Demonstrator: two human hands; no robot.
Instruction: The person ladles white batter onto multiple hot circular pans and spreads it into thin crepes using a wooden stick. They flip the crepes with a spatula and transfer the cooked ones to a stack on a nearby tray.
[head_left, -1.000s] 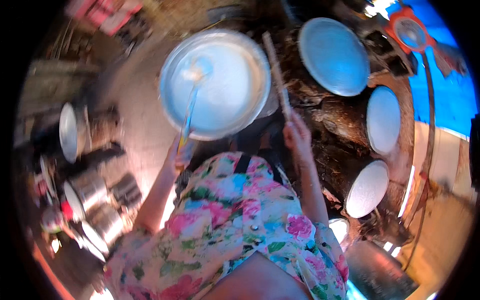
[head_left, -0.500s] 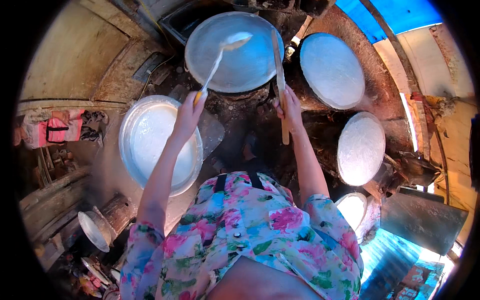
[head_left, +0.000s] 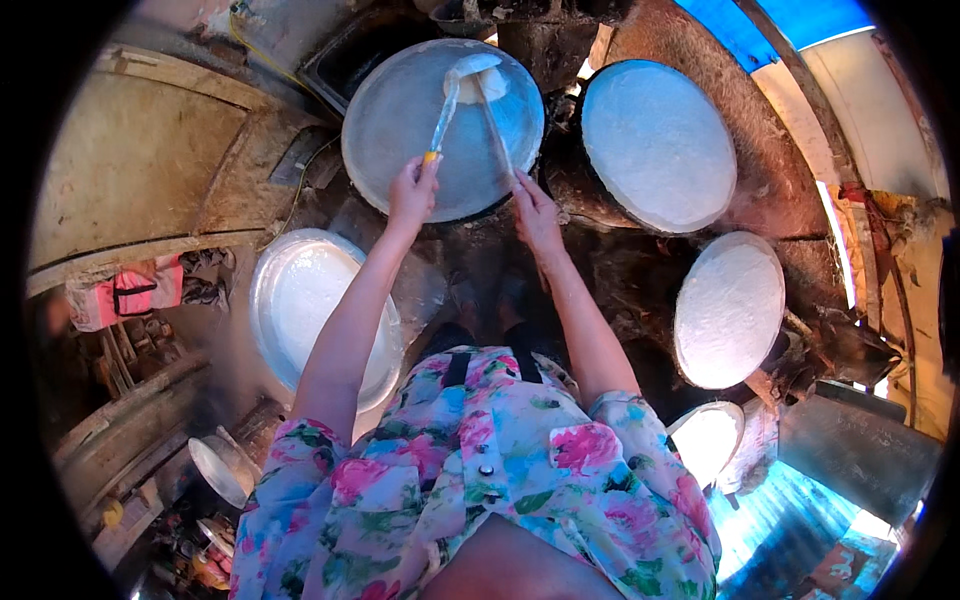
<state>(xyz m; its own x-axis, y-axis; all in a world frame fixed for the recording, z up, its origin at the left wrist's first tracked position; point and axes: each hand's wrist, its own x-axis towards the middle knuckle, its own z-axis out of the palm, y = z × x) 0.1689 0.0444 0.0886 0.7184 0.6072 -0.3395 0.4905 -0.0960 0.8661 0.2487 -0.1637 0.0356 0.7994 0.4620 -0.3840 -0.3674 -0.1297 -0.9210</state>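
My left hand (head_left: 412,195) grips the yellow-banded handle of a ladle (head_left: 446,116) coated in white. The ladle's bowl is over the far part of a large round griddle (head_left: 385,135), by a white wet patch (head_left: 493,88). In my right hand (head_left: 537,212) is a long flat stick-like spatula (head_left: 496,132). Its far end reaches that patch, close to the ladle's bowl; whether the two touch I cannot tell. Left of my legs, partly behind my left forearm, stands a wide metal basin (head_left: 263,325) holding white liquid batter.
To the right are a round griddle covered in white (head_left: 660,145), another round white-topped pan (head_left: 730,310) and a smaller bright round vessel (head_left: 705,435). A tilted pan lid (head_left: 220,470) lies at lower left. A wooden panel (head_left: 150,150) flanks the left side.
The spatula has swung from upright at the griddle's right edge to the white patch beside the ladle. My right hand has moved left. The whole view has shifted slightly.
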